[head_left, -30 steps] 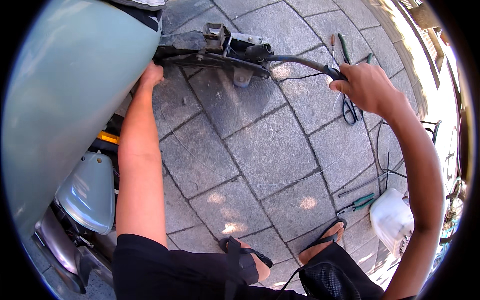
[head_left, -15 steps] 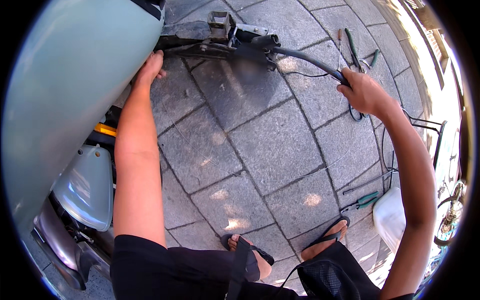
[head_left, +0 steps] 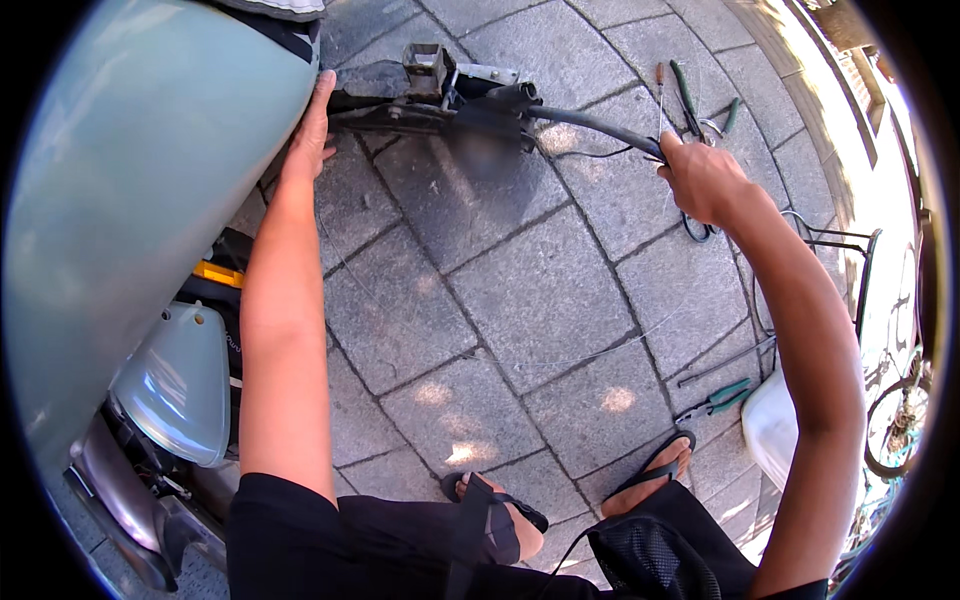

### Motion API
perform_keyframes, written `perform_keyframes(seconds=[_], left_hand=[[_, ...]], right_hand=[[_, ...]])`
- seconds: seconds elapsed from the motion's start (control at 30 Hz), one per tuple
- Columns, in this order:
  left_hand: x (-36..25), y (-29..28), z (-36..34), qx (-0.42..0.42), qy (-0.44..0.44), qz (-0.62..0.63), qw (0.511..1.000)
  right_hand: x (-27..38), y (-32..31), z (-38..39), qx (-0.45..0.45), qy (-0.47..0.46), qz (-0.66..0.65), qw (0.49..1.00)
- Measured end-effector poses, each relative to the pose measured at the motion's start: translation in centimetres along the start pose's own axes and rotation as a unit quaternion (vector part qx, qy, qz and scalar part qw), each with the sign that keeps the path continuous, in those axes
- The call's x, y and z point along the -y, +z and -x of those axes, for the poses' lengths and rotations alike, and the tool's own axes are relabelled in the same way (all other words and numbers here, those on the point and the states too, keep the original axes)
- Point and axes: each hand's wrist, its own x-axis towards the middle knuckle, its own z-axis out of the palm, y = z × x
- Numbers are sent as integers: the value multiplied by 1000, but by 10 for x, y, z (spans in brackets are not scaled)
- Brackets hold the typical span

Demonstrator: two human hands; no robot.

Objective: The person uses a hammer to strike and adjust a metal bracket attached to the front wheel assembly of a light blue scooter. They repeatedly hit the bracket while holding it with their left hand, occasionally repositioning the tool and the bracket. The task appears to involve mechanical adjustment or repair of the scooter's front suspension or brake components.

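Observation:
A pale grey-green motorcycle tank point(head_left: 150, 130) fills the left side. My left hand point(head_left: 312, 125) lies along its right edge, fingers stretched out and the thumb apart. Dark metal frame parts point(head_left: 395, 115) with an upright bracket point(head_left: 425, 65) jut out past the tank at the top. From their end, a thick black cable point(head_left: 590, 122) runs right to my right hand point(head_left: 705, 180), whose fingers are wrapped round it. A thinner black wire point(head_left: 600, 154) hangs just below the cable.
Beyond my right hand lie a screwdriver point(head_left: 660, 85) and green-handled pliers point(head_left: 690, 100). Another green-handled pliers point(head_left: 715, 400) rests near my right foot, beside a white container point(head_left: 771, 424). A black metal rack point(head_left: 865, 270) stands at the right. A bluish side cover point(head_left: 180, 385) sits below the tank.
My left hand has slid up along the tank's edge, its fingers straightening. My right hand, still on the cable, has shifted slightly left. The whole view has moved a little.

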Motion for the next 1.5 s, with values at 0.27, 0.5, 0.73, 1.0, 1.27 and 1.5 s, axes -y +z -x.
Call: perform_keyframes(seconds=[0.27, 0.5, 0.73, 1.0, 1.27, 1.5], left_hand=[[10, 22, -3, -87, 2, 73, 994], [11, 22, -5, -76, 46, 161, 983], [4, 42, 8, -131, 29, 176, 975], [16, 31, -15, -81, -76, 219, 969], [20, 31, -17, -1, -87, 254, 963], [28, 29, -16, -1, -78, 287, 955]], right_hand=[[3, 1, 6, -4, 5, -4, 1000], [4, -4, 8, -13, -2, -12, 1000], [-2, 26, 21, -206, -58, 52, 976], [9, -8, 12, -27, -33, 23, 999], [36, -82, 14, 121, 26, -46, 991], [33, -69, 20, 126, 20, -50, 991]])
